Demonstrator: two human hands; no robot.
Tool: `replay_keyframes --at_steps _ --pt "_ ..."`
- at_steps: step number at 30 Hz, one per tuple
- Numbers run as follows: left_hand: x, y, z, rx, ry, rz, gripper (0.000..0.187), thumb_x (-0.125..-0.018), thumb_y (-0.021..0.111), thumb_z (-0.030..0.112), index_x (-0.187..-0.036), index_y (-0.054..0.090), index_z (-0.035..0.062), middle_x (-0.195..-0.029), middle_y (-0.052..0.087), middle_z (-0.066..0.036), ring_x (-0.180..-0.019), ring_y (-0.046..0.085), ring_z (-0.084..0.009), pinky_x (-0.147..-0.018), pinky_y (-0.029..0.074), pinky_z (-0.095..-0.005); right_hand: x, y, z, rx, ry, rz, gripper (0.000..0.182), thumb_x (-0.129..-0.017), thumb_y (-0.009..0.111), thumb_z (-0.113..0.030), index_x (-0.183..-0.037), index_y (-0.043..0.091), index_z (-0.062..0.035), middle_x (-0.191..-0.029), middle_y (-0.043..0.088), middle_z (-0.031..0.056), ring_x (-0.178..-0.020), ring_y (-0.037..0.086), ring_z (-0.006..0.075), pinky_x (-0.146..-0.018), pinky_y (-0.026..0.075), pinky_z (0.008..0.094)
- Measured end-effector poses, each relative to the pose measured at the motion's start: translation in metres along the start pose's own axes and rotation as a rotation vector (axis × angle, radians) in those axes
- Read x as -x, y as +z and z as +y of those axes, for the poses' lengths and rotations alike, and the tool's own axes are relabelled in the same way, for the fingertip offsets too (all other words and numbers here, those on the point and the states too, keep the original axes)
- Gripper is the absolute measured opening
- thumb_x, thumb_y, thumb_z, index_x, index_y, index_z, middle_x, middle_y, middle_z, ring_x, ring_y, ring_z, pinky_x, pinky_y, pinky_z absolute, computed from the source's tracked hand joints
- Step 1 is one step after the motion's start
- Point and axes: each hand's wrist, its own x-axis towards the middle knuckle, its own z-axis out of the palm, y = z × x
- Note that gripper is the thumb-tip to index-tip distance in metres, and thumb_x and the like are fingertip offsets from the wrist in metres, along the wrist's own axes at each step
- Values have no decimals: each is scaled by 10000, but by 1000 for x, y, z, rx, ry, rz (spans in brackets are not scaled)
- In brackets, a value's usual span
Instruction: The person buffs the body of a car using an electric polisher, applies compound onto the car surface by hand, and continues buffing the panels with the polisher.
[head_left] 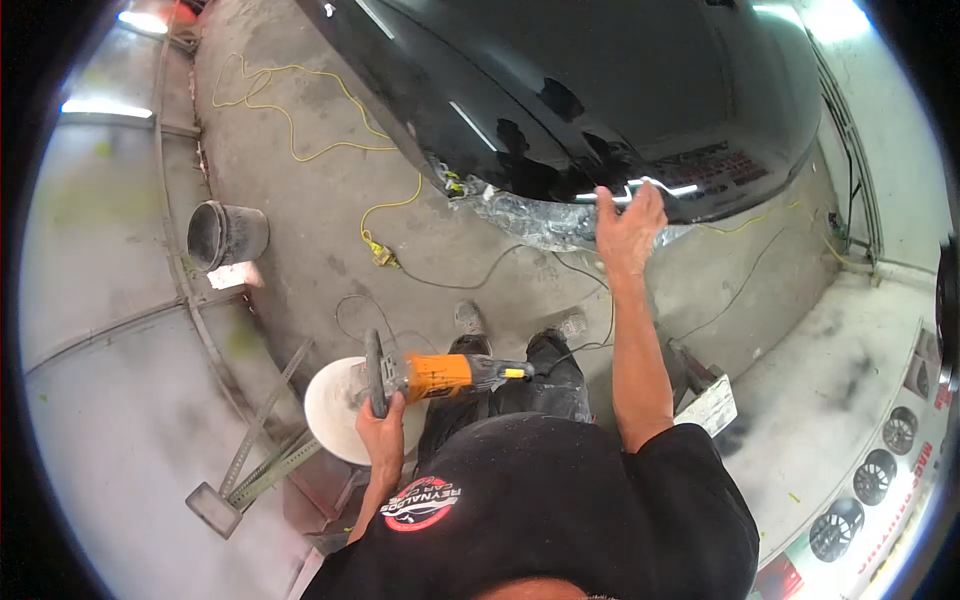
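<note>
My left hand (381,432) is closed round the loop handle of an orange and grey power polisher (440,375), held at my left side in front of my body. Its back end points to the right, and a white round disc (335,412) shows beside the handle. Stretched forward, my right hand (630,235) is at the front edge of a glossy black car hood (620,90), thumb and fingers apart. The fingertips appear to touch the hood. Below that edge hangs crumpled clear plastic sheeting (525,215).
A yellow extension cord (290,120) winds over the concrete floor (300,220), joining a dark cord at a plug (382,255). At the left stands a grey bucket (230,235). A metal stand (265,460) is near my left elbow. A wheel-pictured banner (870,480) lies along the right.
</note>
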Motion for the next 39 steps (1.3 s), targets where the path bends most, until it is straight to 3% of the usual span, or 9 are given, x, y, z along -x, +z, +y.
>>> replay_keyframes --at_steps 13,17,23,24,26,29,33,37,39 --pt "-49 -100 -36 120 24 193 217 -925 749 187 -911 669 -15 -744 584 24 -693 486 -77 -629 413 -272 -39 63 -102 94 -249 242 784 -968 610 -533 -1368 461 125 -1334 501 299 -1240 478 470 -1056 381 556" --pt "-72 -121 -20 233 13 264 196 -945 733 177 -924 663 -5 -732 562 44 -661 455 -59 -582 366 -259 -10 81 -96 138 -197 -68 796 -987 568 -551 -1380 449 131 -1357 489 295 -1248 455 475 -1069 372 562" --pt "-88 -136 -11 220 60 352 203 -925 749 177 -899 664 -6 -739 580 38 -672 463 -78 -599 389 -276 -16 94 -187 -29 -643 -73 804 -979 541 -577 -1367 455 122 -1360 490 286 -1230 463 473 -1061 384 540" --pt "-95 -140 -7 221 76 353 204 -920 752 175 -898 667 -9 -745 589 34 -679 471 -82 -611 401 -278 -26 93 -207 34 -580 -405 801 -970 552 -569 -1357 469 127 -1353 498 286 -1225 467 469 -1057 394 533" --pt "-105 -147 -1 214 110 364 203 -913 755 172 -899 672 -12 -756 606 27 -694 486 -88 -636 421 -279 -21 128 -210 112 -838 -308 812 -952 573 -558 -1349 471 143 -1348 500 277 -1213 479 454 -1057 401 514" --pt "-113 -141 13 237 142 363 192 -903 760 169 -907 683 -6 -768 619 22 -716 506 -86 -656 435 -281 -28 131 -248 -21 -929 -208 850 -915 618 -564 -1349 471 151 -1361 495 270 -1219 481 432 -1078 390 502" --pt "-136 -134 37 280 10 308 179 -898 753 153 -900 678 -10 -768 619 16 -726 510 -74 -652 433 -282 -49 157 -290 347 -894 -535 956 -822 708 -581 -1393 449 141 -1416 469 251 -1301 438 417 -1132 349 504" --pt "-161 -142 75 286 52 316 143 -899 746 117 -909 679 -9 -777 621 13 -726 513 -77 -658 433 -272 -96 178 -359 147 -1095 -218 1024 -817 688 -605 -1443 397 151 -1463 438 282 -1346 409 431 -1165 308 506" --pt "-185 -152 105 315 70 307 139 -909 739 115 -923 679 -10 -791 627 15 -714 519 -81 -654 437 -275 -145 222 -384 297 -1081 -319 1006 -826 686 -602 -1453 407 133 -1485 422 278 -1368 398 432 -1165 307 510"
